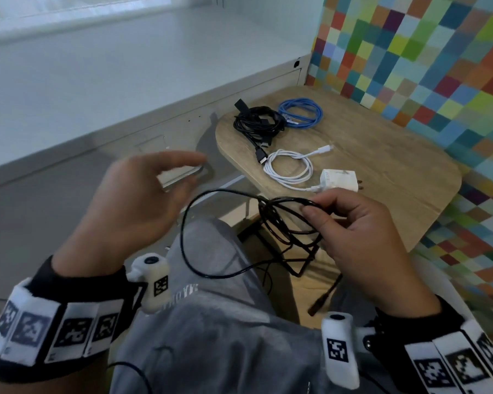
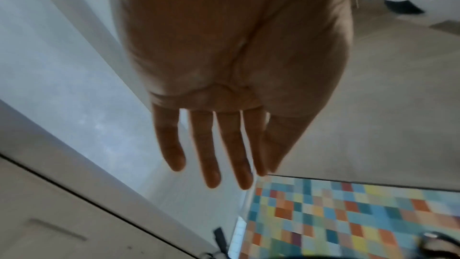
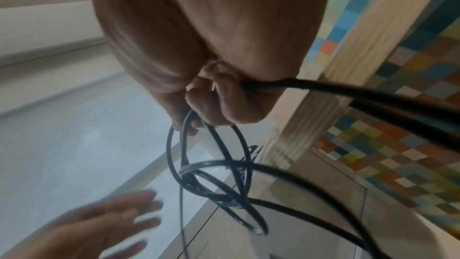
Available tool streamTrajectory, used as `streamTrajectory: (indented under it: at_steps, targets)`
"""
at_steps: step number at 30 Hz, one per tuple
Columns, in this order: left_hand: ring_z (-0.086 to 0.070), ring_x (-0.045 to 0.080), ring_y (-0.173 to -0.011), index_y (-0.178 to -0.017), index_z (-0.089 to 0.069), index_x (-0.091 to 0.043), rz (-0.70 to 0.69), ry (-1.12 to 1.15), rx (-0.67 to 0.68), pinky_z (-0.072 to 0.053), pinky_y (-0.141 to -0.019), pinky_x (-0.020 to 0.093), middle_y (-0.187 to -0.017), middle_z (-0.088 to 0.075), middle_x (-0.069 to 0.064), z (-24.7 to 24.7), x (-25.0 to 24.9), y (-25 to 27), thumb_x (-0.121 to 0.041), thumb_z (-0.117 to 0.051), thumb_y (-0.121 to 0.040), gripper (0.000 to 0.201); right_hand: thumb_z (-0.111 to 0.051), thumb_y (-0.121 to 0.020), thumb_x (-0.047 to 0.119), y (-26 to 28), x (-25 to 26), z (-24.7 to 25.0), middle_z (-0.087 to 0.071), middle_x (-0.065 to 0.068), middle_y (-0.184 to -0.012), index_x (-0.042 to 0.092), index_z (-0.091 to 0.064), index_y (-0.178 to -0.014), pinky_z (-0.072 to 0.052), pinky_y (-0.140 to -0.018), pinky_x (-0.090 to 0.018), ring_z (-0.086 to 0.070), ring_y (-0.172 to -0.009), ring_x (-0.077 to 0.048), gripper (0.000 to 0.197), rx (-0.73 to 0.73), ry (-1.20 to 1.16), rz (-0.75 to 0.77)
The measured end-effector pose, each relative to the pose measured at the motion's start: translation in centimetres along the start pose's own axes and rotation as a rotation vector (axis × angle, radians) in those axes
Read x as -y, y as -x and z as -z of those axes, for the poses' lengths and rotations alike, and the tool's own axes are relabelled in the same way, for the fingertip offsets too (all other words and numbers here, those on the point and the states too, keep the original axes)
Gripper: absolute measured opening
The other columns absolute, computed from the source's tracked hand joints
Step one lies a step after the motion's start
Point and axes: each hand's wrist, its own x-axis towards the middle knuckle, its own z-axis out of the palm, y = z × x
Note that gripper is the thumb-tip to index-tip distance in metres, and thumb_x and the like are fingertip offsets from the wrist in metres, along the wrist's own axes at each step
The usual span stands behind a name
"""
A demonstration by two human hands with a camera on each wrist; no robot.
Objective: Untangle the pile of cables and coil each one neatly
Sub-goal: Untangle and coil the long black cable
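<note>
Your wooden counter (image 1: 382, 166) sits ahead and to your right, against the multicoloured checkered wall (image 1: 439, 52). On it lie three coiled cables. The black coil (image 1: 256, 123) is at the far edge, with two of its plugs trailing toward you. The blue coil (image 1: 300, 112) lies just beside it on the right. The white coil (image 1: 289, 167) is nearer to you, its lead running to a white charger (image 1: 339, 179) that rests beside it.

Over your lap, clad in grey trousers (image 1: 211, 251), you hold the thin black cable (image 1: 282, 217) in the air, off the counter. Your right hand (image 1: 362, 237) has its grip pinching several loose loops of it between thumb and curled fingers (image 3: 224, 95). One large loop swings out to the left and down across your knee, and a plug end (image 1: 322, 302) dangles below the hand.

Your left hand (image 1: 137, 203) hovers beside that loop, not touching it: its grip is spread, the fingers (image 2: 211, 145) straight and slightly apart, holding nothing.
</note>
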Motion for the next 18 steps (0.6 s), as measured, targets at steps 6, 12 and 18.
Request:
streamTrajectory:
  at_steps: [6,12,18]
  targets:
    - [-0.066,0.001,-0.088,-0.111,-0.075,-0.043,-0.289,0.019,0.309,-0.056,-0.083,0.034,-0.095,-0.07,-0.019,-3.0,-2.0,1.1,-0.041,-0.067,-0.095,0.018,-0.073,-0.091,0.01,0.3,0.9,-1.2,-0.07,0.003,-0.072,0.023,-0.076,-0.084,-0.049,-0.052,-0.023,-0.057,-0.053,-0.019,0.015,0.049,-0.03,0.039]
    - [-0.064,0.003,-0.075,-0.092,-0.077,-0.042,-0.016,0.104,-0.164,-0.047,-0.07,0.023,-0.081,-0.07,-0.015,0.3,0.2,-0.3,-0.039,-0.07,-0.093,0.008,-0.071,-0.094,0.013,0.1,-0.1,0.2,-0.062,0.003,-0.059,0.031,-0.075,-0.081,-0.04,-0.046,-0.018,-0.051,-0.043,-0.005,0.023,-0.027,-0.036,-0.019]
    - [-0.068,0.006,-0.093,-0.1,-0.077,-0.036,0.034,-0.008,-0.165,-0.053,-0.089,0.028,-0.098,-0.072,-0.018,-0.2,0.4,-0.4,-0.027,-0.069,-0.094,0.013,-0.069,-0.096,0.013,0.0,-0.2,0.4,-0.054,0.003,-0.048,0.022,-0.072,-0.083,-0.037,-0.041,-0.02,-0.046,-0.037,-0.012,0.016,-0.018,-0.054,-0.058]
